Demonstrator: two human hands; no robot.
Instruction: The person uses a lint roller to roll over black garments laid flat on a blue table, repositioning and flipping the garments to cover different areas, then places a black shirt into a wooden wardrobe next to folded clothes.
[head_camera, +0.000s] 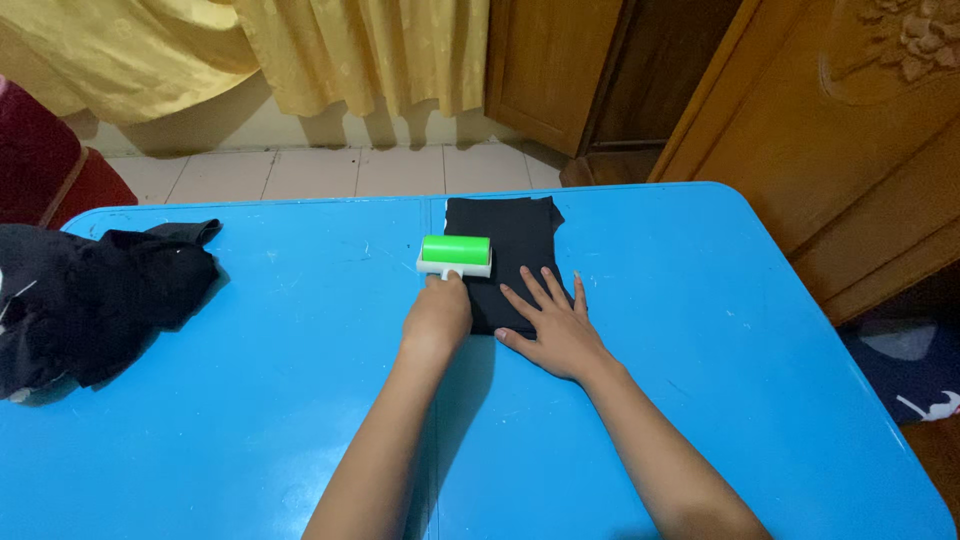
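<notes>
Our arms come up from near edge of blue bench (700, 420). Left hand (437, 315): fingers wrapped tight on green roller (456, 255) handle. Right hand (553, 325): fingers spread flat on folded black cloth (510, 250) by far edge. We press cloth still, roll slow, straight. Black clothes pile (90, 295) at left edge.

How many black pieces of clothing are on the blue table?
2: a folded black garment under the right hand and roller, and a crumpled black pile at the table's left edge, possibly several pieces.

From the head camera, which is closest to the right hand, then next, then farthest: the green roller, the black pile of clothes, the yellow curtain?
1. Green roller, just up-left of the right hand.
2. Black pile of clothes, far left on the table.
3. Yellow curtain, beyond the table, top left.
</notes>
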